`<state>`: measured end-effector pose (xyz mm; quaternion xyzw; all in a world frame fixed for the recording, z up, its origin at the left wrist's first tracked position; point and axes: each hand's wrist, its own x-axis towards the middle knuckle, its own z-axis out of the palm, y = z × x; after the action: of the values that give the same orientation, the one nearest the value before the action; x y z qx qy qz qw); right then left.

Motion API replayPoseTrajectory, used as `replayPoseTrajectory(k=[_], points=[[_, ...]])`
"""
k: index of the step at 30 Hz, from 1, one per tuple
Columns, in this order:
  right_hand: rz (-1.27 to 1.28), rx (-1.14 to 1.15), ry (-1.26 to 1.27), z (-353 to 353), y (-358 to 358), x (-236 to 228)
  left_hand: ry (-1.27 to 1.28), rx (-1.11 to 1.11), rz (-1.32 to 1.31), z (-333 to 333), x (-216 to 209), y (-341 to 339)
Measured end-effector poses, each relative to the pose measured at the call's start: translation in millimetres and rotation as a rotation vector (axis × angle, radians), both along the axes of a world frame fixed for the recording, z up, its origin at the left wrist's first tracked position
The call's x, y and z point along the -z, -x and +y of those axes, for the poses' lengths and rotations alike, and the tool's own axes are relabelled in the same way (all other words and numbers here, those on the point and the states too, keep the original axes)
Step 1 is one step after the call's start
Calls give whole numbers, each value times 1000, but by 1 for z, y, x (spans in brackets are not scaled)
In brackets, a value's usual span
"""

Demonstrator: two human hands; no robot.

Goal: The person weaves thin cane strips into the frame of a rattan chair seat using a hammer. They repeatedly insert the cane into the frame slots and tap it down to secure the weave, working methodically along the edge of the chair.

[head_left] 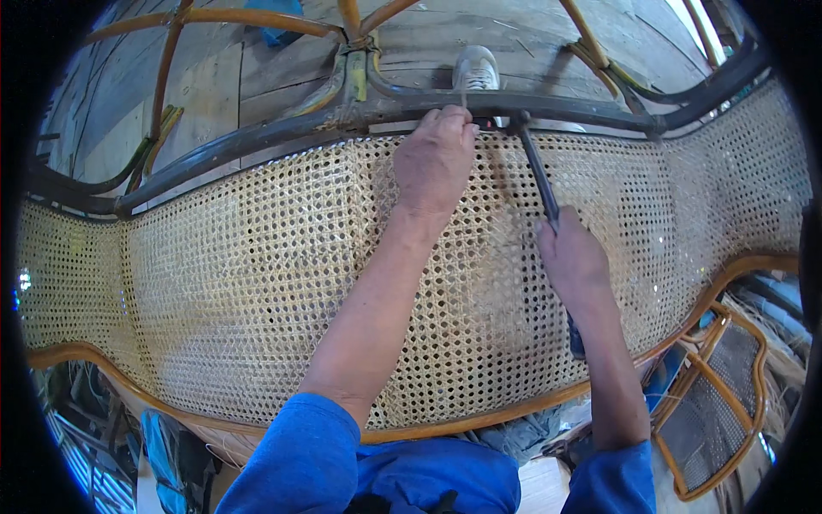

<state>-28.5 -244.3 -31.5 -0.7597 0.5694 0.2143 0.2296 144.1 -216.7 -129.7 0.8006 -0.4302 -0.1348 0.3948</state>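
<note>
My left hand (435, 158) is closed at the far edge of a woven cane panel (291, 274). From its fingers pokes the end of a short dark tool with a red mark (485, 124); the rest is hidden by the hand. A thin pale strand (465, 86) rises beside the fingertips. In my right hand (575, 261) is a hammer (539, 171), gripped by its long dark handle. The hammer's head is close to the dark tool's end, by the dark rattan rail (402, 104); whether they touch, I cannot tell.
The cane panel sits in a curved frame with a brown near rail (492, 420). Bent rattan poles (214, 15) rise beyond the far rail. A shoe (476, 70) stands on the plank floor (274, 73). At the lower right lies a smaller rattan piece with dark mesh (711, 411).
</note>
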Motion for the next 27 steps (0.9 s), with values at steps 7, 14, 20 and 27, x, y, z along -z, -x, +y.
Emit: replayPoseTrajectory(k=[7, 14, 20, 27], points=[[62, 32, 235, -11, 42, -5, 114, -103, 619, 7, -22, -9], [-220, -55, 498, -38, 59, 19, 441, 141, 2213, 5, -7, 1], [-807, 93, 332, -14, -8, 11, 550, 168, 2373, 2, -13, 15], [-870, 265, 338, -4, -62, 26, 495, 22, 2084, -5, -21, 29]])
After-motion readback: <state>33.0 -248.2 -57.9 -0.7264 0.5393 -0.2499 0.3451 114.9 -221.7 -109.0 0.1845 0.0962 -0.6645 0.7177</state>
